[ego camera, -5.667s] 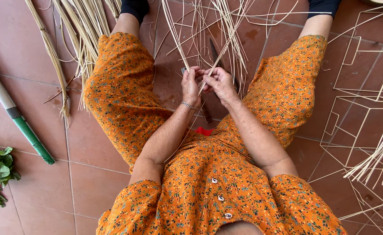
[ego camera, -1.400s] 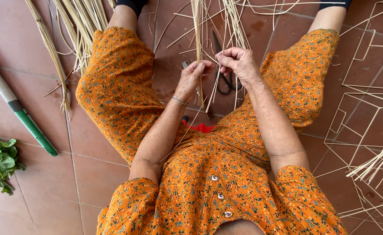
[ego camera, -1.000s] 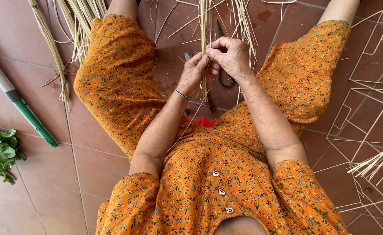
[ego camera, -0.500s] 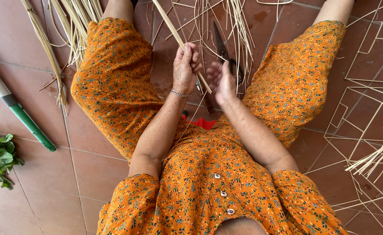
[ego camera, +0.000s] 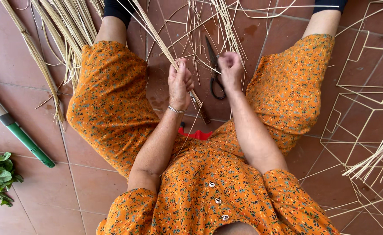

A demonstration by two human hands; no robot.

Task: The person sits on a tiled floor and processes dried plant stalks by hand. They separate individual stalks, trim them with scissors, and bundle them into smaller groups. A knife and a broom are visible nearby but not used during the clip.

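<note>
Her left hand grips a bamboo strip, her right hand pinches thin strands beside scissors on the floor.

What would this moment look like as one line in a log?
left hand: grips thin reed | right hand: closed on strands | scissors: on tile floor between knees
</note>
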